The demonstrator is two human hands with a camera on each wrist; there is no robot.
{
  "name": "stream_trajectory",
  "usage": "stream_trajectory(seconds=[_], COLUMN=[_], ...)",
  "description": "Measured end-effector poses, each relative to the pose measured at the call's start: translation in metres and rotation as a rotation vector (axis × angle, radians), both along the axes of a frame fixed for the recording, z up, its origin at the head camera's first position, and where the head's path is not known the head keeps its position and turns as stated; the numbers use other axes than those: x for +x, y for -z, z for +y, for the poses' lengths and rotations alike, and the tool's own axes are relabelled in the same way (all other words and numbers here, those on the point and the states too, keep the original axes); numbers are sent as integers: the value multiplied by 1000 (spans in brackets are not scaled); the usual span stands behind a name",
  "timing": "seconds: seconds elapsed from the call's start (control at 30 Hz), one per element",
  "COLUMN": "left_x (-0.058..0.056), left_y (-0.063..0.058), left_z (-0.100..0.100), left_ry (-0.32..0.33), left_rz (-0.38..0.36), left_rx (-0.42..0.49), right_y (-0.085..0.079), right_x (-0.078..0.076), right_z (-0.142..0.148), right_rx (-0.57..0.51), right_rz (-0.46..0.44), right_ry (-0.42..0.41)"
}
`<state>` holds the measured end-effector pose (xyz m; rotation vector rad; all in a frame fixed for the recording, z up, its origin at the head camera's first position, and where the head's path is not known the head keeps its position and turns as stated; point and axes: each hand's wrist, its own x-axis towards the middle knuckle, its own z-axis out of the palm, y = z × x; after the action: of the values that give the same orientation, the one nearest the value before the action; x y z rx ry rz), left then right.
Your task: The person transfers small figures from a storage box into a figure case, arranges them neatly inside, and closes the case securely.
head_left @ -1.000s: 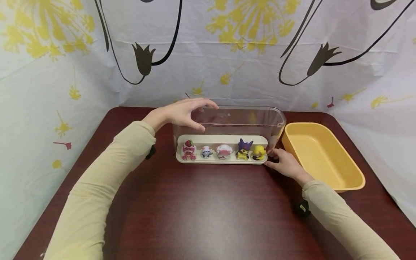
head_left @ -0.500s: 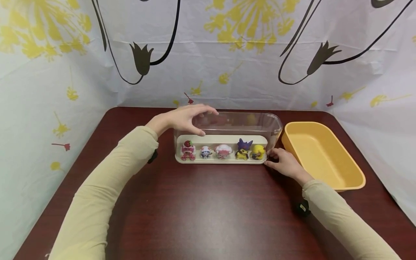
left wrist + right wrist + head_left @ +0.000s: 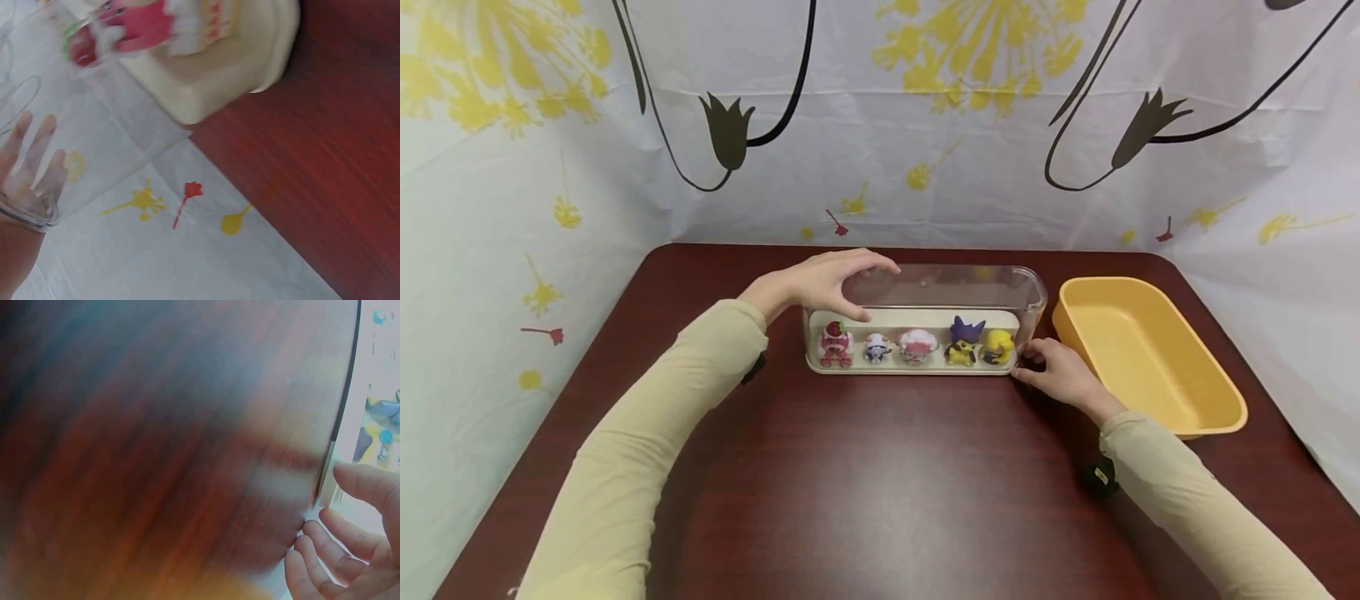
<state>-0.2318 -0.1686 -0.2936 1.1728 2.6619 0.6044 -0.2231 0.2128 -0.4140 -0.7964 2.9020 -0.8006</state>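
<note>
In the head view, my left hand [image 3: 831, 282] spans the top of a clear plastic cover [image 3: 958, 287], thumb at the front and fingers at the back. The cover stands over a long cream base [image 3: 917, 368], which lies on the table. Several small toy figures stand in a row on the base, among them a pink bear with a strawberry on its head [image 3: 836, 343] and a purple-eared yellow figure [image 3: 965, 340]. My right hand [image 3: 1060, 372] holds the right end of the base, thumb at its front corner. The right wrist view shows the thumb against the base's edge [image 3: 327, 475].
A yellow rectangular bin [image 3: 1150, 358] stands just right of the base, close to my right hand. The dark red table [image 3: 880, 483] ends at a patterned white cloth [image 3: 970, 192] hung behind and at both sides.
My left hand has brought the clear cover lower over the base and the figures. The right hand has kept its place at the base's right end.
</note>
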Motion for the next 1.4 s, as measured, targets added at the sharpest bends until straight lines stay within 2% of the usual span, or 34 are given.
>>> stream_trajectory(seconds=[0.23, 0.53, 0.77, 1.1, 1.17, 1.23, 1.4], left_x=[-1, 4, 7, -1, 0, 3, 20], left_y=[1, -4, -3, -7, -6, -6, -8], left_z=[-2, -3, -1, 6, 3, -2, -24], left_ry=[0, -53, -79, -81, -102, -150, -361], left_rz=[37, 41, 56, 49, 53, 91, 271], left_rx=[-30, -183, -195, -224, -195, -123, 166], right_y=[-4, -6, -7, -13, -13, -12, -13], right_x=[-1, -2, 0, 0, 2, 3, 7], right_z=[-2, -6, -3, 1, 0, -1, -4], right_rx=[-3, 7, 20, 29, 23, 11, -30], right_rz=[-4, -15, -28, -14, -26, -42, -81], right_ry=[0, -15, -7, 9, 9, 7, 18])
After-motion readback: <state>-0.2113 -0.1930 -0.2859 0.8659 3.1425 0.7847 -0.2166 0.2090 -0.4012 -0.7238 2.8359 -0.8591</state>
